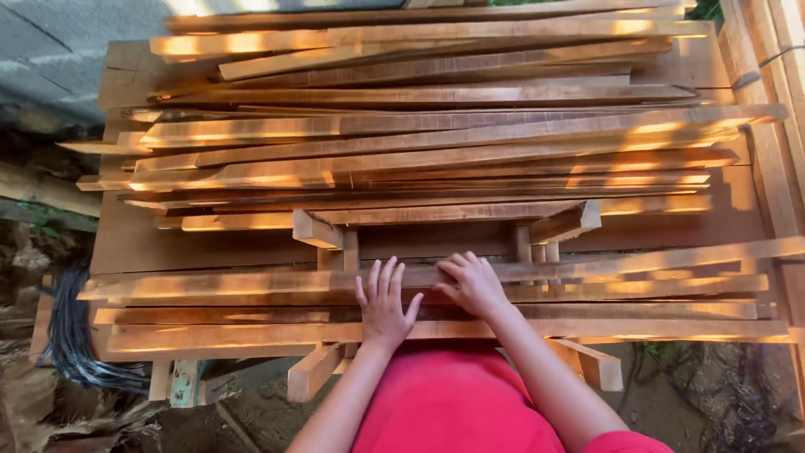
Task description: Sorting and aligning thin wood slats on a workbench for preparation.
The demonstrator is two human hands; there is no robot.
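Far left: a bundle of dark cables lies on the dirt ground beside the stack, with a grey sheet stretched above it at the top corner.
Table: a rough wooden table carries the load — its bare top shows between the two heaps of wood.
Back pile: long thin wooden slats lie crosswise in a loose heap, ends uneven, sunlight striping them orange.
Front pile: a lower layer of slats runs along the near edge, resting on short wooden blocks that stick out underneath.
Left hand: the left hand lies flat, palm down, on the front slats; its fingers are spread and straight, gripping nothing.
Right hand: the right hand sits just beside the left, also on the front slats; its fingers curl slightly over a slat's top edge — pressing rather than closing round it.
Person: a red shirt fills the bottom middle, both bare forearms reaching forward.
Far right: more planks stand along the edge, running away from us.
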